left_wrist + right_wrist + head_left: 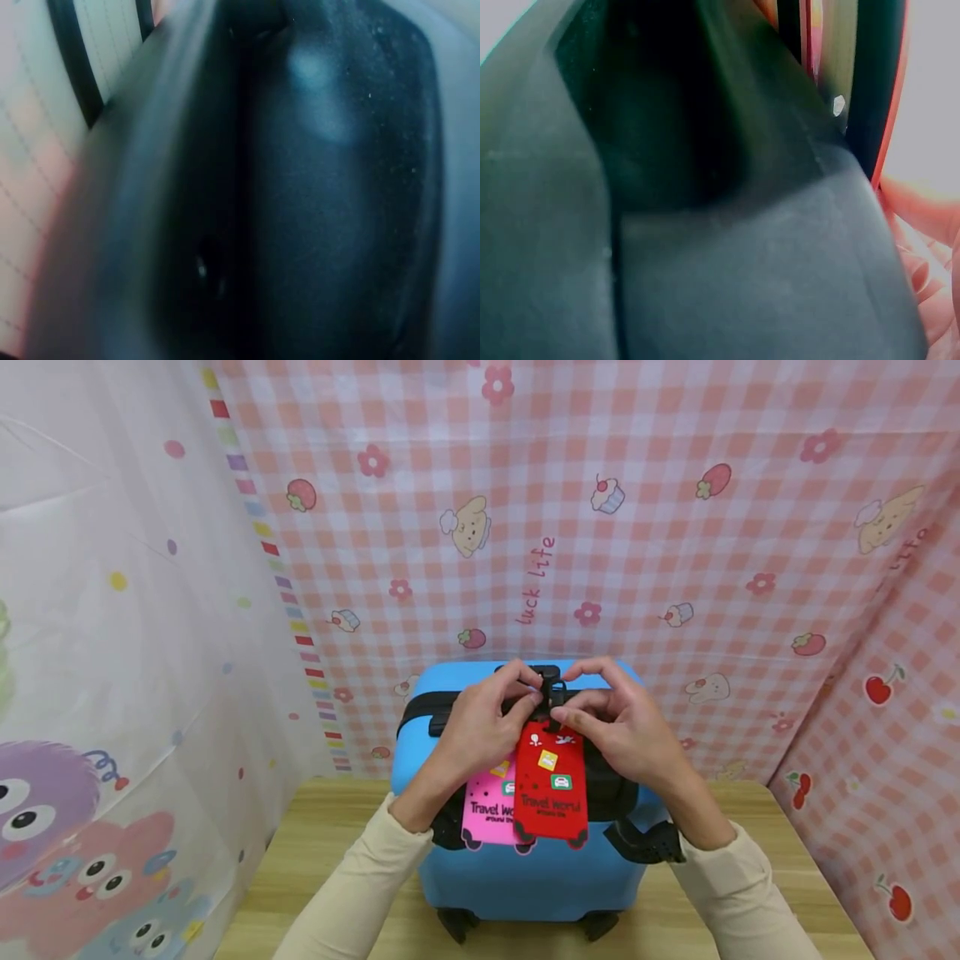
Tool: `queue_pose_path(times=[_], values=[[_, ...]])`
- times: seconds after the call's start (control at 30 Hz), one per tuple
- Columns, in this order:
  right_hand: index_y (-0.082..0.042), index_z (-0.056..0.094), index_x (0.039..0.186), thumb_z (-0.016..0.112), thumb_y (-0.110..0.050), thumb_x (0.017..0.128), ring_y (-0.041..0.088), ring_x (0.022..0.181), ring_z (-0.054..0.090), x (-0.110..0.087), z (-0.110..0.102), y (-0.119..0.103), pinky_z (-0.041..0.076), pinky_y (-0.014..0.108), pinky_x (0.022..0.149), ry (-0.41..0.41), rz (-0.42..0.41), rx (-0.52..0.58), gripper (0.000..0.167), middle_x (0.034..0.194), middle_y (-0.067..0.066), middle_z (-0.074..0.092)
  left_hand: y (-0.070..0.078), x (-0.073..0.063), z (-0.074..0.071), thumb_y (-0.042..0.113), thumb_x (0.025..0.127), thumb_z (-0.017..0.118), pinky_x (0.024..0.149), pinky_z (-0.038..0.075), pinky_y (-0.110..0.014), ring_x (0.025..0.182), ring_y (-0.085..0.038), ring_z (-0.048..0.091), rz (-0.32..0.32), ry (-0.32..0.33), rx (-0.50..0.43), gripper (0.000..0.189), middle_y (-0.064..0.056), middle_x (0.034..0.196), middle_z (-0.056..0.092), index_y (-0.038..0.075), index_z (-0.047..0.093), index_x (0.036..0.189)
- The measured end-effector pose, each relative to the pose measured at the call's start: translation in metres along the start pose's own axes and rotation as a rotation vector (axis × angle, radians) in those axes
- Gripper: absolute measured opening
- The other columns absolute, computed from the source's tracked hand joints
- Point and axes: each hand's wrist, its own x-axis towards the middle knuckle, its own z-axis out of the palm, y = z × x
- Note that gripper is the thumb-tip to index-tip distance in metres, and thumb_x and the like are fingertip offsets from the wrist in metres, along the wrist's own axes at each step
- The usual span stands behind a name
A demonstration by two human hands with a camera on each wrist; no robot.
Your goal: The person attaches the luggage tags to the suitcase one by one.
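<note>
A red luggage tag point(551, 806) hangs against the front of a small blue suitcase point(525, 889), overlapping a pink luggage tag point(486, 814). Above the tags, at the suitcase's top, a thin black strap point(558, 695) forms a loop. My left hand point(487, 718) pinches this strap between thumb and forefinger. From the other side, my right hand point(630, 722) has its thumb and forefinger on the loop, pinching it just above the red tag. Fingers point(922, 217) show at the right edge of the right wrist view, beside a red edge. A blurred dark surface point(322, 202) fills most of the left wrist view.
The suitcase stands on black wheels point(600, 924) on a wood-grain table point(322, 860). A black band point(423, 706) crosses its top. Checked pink cloth point(600, 552) hangs close behind and at right; a white printed sheet point(150, 610) hangs at left.
</note>
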Motion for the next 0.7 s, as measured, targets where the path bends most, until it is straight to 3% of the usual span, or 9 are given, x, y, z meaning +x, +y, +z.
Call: queue_pose_path(times=[0.37,0.7], values=[[0.001,0.048,0.123,0.063,0.005,0.092,0.017,0.075,0.066,-0.001,0.0001,0.0018,0.057,0.028,0.071,0.016,-0.05,-0.001,0.035,0.083,0.015,0.071,0.0009,0.0011,0.0032,0.015,0.1,0.058,0.07,0.047,-0.031,0.088,-0.016,0.068,0.023,0.038,0.122,0.008,-0.006,0.107,0.075,0.015,0.062,0.107],[0.0,0.052,0.125,0.065,0.005,0.091,0.016,0.075,0.065,-0.0011,-0.0003,0.0018,0.056,0.027,0.07,0.018,-0.042,-0.038,0.036,0.084,0.015,0.072,0.0007,0.0013,0.0035,0.013,0.099,0.06,0.066,0.046,-0.029,0.083,-0.015,0.067,0.065,0.049,0.148,0.007,-0.005,0.104,0.076,0.014,0.064,0.104]])
